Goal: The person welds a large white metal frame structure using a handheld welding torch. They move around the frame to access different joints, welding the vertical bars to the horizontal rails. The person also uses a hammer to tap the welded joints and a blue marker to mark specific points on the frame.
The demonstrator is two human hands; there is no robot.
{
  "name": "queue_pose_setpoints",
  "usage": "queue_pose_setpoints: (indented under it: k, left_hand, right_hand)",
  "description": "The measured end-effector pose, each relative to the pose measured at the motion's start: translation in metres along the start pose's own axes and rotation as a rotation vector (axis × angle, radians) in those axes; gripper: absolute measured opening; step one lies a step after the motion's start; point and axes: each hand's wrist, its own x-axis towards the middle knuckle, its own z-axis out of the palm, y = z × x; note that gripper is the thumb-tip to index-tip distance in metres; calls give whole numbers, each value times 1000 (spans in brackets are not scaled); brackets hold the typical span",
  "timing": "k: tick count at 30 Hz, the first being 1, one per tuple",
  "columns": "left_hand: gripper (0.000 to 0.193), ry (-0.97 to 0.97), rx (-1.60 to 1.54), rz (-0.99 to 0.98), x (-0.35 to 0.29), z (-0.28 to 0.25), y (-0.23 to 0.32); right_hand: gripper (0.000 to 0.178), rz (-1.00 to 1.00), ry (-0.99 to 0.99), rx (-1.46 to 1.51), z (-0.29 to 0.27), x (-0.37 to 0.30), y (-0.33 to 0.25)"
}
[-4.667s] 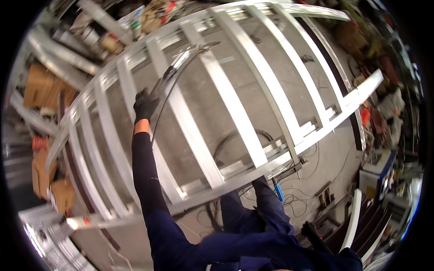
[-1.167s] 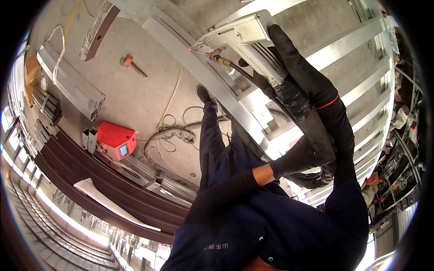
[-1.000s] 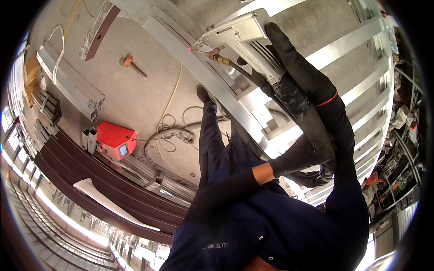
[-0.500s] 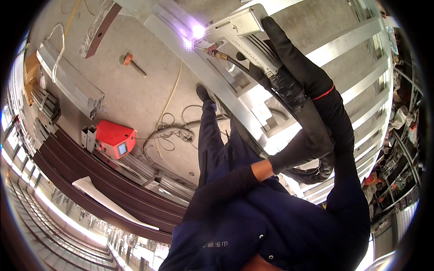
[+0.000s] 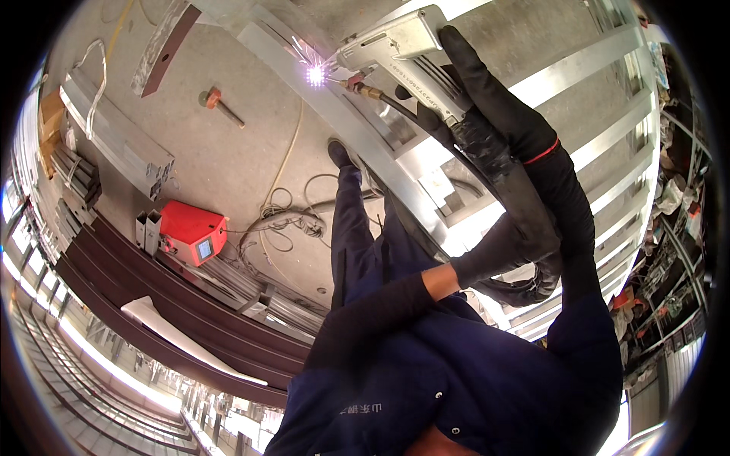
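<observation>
Sparks [image 5: 315,74] fly on the metal frame [image 5: 353,135]: work underway, remainder unclear!
Right hand [image 5: 504,105] grips the welding gun [image 5: 407,38]; left hand [image 5: 508,247] beside the hose [image 5: 526,201], finger closure can't be told.

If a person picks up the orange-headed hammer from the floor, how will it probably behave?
The hammer would probably feel head-heavy, with its thick head at one end. Its straight, slim handle looks stiff. Its T-like shape may resist rolling.

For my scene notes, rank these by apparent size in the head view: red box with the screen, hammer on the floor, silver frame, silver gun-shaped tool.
1. Silver frame
2. Silver gun-shaped tool
3. Red box
4. Hammer
The tool seems nearer the camera, so its real size against the box is unsure.
</observation>
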Motion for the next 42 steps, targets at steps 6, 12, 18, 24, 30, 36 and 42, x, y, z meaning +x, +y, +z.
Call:
queue_pose_setpoints:
  k: [6,12,18,24,30,36,42]
  left_hand:
    - [34,2,-4,-29,0,2,3]
    - [31,-22,123,18,1,1,-13]
    - [33,12,110,1,1,6,-10]
    - [34,41,70,-35,-1,10,-14]
    - [32,-20,71,-35,-2,7,-26]
    - [27,-7,155,50,-3,8,-36]
    - [35,4,172,-9,-4,9,-42]
  right_hand:
    - [71,44,-10,-24,-5,-11,-3]
    - [71,51,-28,-42,-9,-17,-2]
    - [70,70,-45,-64,-14,-21,-2]
    - [69,52,-59,-94,-21,-24,2]
    - [70,41,-63,-81,-21,-28,12]
    - [71,84,-50,-49,-24,-27,17]
    - [73,56,-33,-53,-25,-31,20]
